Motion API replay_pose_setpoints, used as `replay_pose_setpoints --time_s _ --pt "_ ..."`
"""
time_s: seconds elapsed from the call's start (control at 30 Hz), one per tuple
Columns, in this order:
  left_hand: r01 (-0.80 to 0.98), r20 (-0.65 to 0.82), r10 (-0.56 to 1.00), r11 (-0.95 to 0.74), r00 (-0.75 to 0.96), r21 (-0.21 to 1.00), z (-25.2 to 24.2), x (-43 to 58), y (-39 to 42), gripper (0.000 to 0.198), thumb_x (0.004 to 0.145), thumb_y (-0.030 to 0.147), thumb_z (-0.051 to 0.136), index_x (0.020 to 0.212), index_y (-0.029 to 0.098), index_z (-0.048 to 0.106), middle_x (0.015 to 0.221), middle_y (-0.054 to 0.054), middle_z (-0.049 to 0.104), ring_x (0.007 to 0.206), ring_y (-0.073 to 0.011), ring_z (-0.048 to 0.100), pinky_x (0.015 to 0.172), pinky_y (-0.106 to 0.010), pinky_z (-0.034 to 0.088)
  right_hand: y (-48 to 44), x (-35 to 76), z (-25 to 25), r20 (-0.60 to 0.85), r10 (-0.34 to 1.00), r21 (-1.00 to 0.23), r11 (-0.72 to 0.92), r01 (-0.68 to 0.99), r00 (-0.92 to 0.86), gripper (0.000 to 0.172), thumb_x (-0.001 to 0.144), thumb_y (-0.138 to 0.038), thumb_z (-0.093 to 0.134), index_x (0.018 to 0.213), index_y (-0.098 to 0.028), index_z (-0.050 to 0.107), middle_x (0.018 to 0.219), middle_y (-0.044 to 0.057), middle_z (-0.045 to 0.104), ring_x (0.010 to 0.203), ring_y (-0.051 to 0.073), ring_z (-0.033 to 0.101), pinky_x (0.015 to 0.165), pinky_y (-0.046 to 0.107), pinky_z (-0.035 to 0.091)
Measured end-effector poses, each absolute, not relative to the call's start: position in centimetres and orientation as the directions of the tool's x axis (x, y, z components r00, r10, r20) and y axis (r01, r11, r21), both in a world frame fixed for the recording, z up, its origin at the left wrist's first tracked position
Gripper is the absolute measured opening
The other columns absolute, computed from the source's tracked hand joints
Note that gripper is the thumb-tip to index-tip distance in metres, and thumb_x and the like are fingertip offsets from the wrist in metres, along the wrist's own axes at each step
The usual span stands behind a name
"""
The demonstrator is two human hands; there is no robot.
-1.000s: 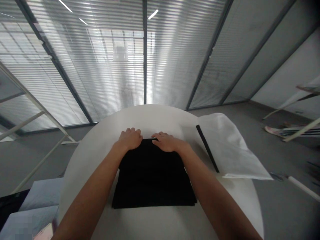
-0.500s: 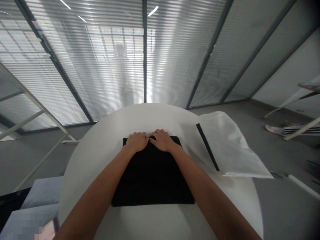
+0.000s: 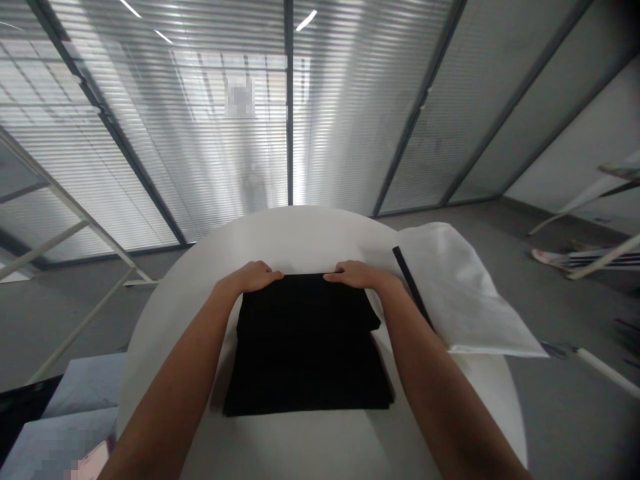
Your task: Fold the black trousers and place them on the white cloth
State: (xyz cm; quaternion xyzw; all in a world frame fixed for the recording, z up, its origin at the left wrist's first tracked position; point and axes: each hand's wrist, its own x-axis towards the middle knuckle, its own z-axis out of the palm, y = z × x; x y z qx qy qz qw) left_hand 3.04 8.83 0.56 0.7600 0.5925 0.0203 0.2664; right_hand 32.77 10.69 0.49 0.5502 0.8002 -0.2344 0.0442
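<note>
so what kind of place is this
Probably an office or studio room. Glass partition walls with slatted blinds run behind a round white table, above a grey floor. Both hands rest on a folded black cloth.

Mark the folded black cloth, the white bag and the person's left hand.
folded black cloth [image 3: 307,347], head view, middle of its top layer.
white bag [image 3: 465,293], head view, middle of its white face.
left hand [image 3: 253,275], head view, back of the hand.

Looks like an office: glass partition walls [image 3: 350,120] with slatted blinds [image 3: 165,153] and grey metal frames, ceiling strip lights reflected in them, grey carpet floor [image 3: 565,280], round white meeting table [image 3: 300,233].
</note>
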Motion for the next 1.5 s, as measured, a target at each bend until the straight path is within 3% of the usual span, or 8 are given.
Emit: replay_pose_setpoints --time_s 0.2,0.4,0.77,0.93,1.03,1.27,1.37,1.5 --pt "0.773 -0.358 0.84 -0.109 0.408 0.625 1.7 1.3 8.6 0.034 0.072 0.052 0.058 0.07 0.021 0.071 0.078 -0.002 0.071 0.081 -0.0236 0.063 0.073 -0.03 0.046 10.6 33.7 1.3 -0.384 0.823 -0.432 0.24 0.869 -0.418 0.059 0.079 -0.067 0.054 0.102 -0.015 0.068 0.108 0.012 0.068 0.096 0.026 0.062 0.081 0.034 0.046" --pt "0.739 -0.324 0.842 -0.124 0.431 0.662 2.1 0.5 8.5 0.036 0.072 0.054 0.059 0.075 0.019 0.069 0.076 -0.002 0.068 0.077 -0.022 0.061 0.069 -0.029 0.045 10.4 34.2 1.9 -0.256 0.845 -0.469 0.316 0.825 -0.469 0.048 0.081 -0.06 0.056 0.096 -0.017 0.069 0.098 0.009 0.069 0.09 0.024 0.062 0.079 0.032 0.045" --pt "0.781 0.342 0.926 -0.329 0.157 0.531 5.4 0.7 7.9 0.042 0.077 0.053 0.06 0.101 0.019 0.068 0.11 -0.007 0.065 0.104 -0.0238 0.058 0.095 -0.034 0.042 10.1 33.3 4.2 0.41 0.881 -0.457 0.423 0.783 -0.236 0.035 0.081 -0.048 0.061 0.095 -0.017 0.067 0.099 0.008 0.061 0.101 0.022 0.055 0.093 0.033 0.04" --pt "0.691 0.153 0.947 -0.312 0.284 0.652 8.3 -1.4 6.4 0.036 0.083 0.046 0.048 0.079 0.017 0.069 0.077 -0.005 0.068 0.08 -0.0204 0.063 0.081 -0.031 0.048 7.9 34.1 7.3 0.032 0.879 -0.619 0.39 0.682 -0.475 0.04 0.086 -0.054 0.049 0.088 -0.019 0.068 0.087 0.005 0.066 0.083 0.02 0.059 0.078 0.031 0.044" --pt "0.767 0.064 0.961 -0.253 0.268 0.589 8.9 -1.6 6.1 0.039 0.084 0.05 0.046 0.084 0.018 0.069 0.078 -0.005 0.069 0.079 -0.021 0.064 0.077 -0.032 0.048 6.9 34.0 8.5 -0.159 0.813 -0.614 0.363 0.701 -0.56 0.041 0.087 -0.056 0.048 0.091 -0.02 0.067 0.083 0.004 0.067 0.077 0.019 0.06 0.071 0.029 0.044" --pt "0.961 -0.217 0.94 -0.233 0.262 0.15 2.5 6.5 6.2 0.047 0.09 0.045 0.036 0.109 0.015 0.066 0.112 -0.02 0.067 0.102 -0.0323 0.063 0.086 -0.043 0.046 6.2 26.9 4.1 -0.019 0.85 -0.268 0.503 0.822 -0.526 0.037 0.098 -0.036 0.031 0.105 -0.018 0.062 0.109 0.013 0.065 0.101 0.024 0.059 0.088 0.034 0.041" --pt "0.959 -0.227 0.935 -0.244 0.272 0.142 -0.1 8.5 6.6 0.05 0.093 0.041 0.028 0.108 0.015 0.068 0.112 -0.022 0.067 0.103 -0.0322 0.064 0.085 -0.043 0.046 5.7 23.7 0.5 -0.027 0.896 -0.112 0.437 0.892 -0.442 0.038 0.096 -0.03 0.03 0.115 -0.016 0.06 0.118 0.018 0.062 0.106 0.029 0.057 0.086 0.041 0.043" --pt "0.959 -0.225 0.939 -0.227 0.261 0.168 -1.0 7.8 7.5 0.064 0.093 0.051 0.019 0.104 0.014 0.07 0.113 -0.022 0.067 0.105 -0.0317 0.063 0.088 -0.042 0.046 5.9 22.7 -1.5 -0.039 0.913 -0.115 0.4 0.909 -0.407 0.049 0.098 -0.032 0.02 0.111 -0.015 0.064 0.112 0.018 0.066 0.1 0.029 0.062 0.081 0.042 0.046"
